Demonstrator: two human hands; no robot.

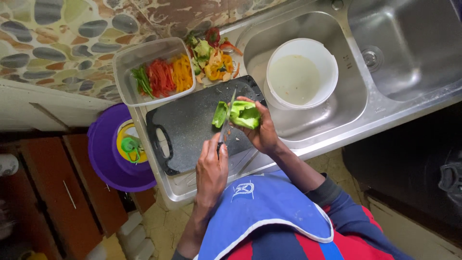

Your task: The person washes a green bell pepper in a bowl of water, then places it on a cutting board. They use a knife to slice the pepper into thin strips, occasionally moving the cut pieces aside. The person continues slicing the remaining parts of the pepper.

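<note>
- A purple basin (pixel 103 154) stood at far left below the counter edge, with a yellow and green object inside it.
- A clear plastic container (pixel 126 58) held sliced peppers in green, red and yellow rows.
- A black cutting board (pixel 187 125) with a handle slot lay on the steel counter (pixel 180 188); pepper scraps (pixel 211 55) were heaped behind it.
- The left hand (pixel 211 171) was closed around the handle of a knife (pixel 226 120), whose blade ran upward into the pepper.
- The green pepper (pixel 240 114), glossy and bright, was split open, one piece standing to the left of the blade; it was held above the board's right end.
- The right hand (pixel 262 132) gripped the pepper from the right, fingers curled over it.
- A white bucket (pixel 327 62) sat in the left bowl of the steel sink (pixel 414 43).
</note>
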